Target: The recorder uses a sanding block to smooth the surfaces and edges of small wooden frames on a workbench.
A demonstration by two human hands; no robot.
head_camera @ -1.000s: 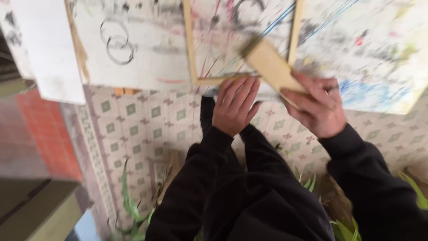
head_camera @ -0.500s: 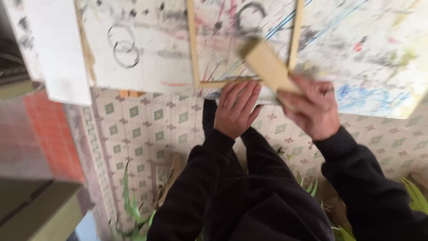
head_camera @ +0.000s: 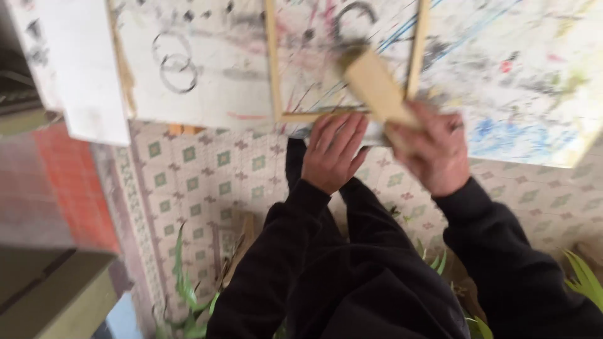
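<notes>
Right hand (head_camera: pixel 433 150) gripping block (head_camera: pixel 377 88), left hand (head_camera: pixel 333 150) at frame (head_camera: pixel 271 63) edge

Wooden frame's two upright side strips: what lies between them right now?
In the head view, between the wooden frame's strips lies paint-marked table surface, crossed by the wooden block in the right hand.

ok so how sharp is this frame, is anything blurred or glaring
Head view: soft overall; the right hand and the flat tan wooden block it grips are smeared by motion, the left hand on the thin wooden frame is clearer. Light is even daylight, no hard shadows; the paint-stained white table looks pale but not glaring.
</notes>
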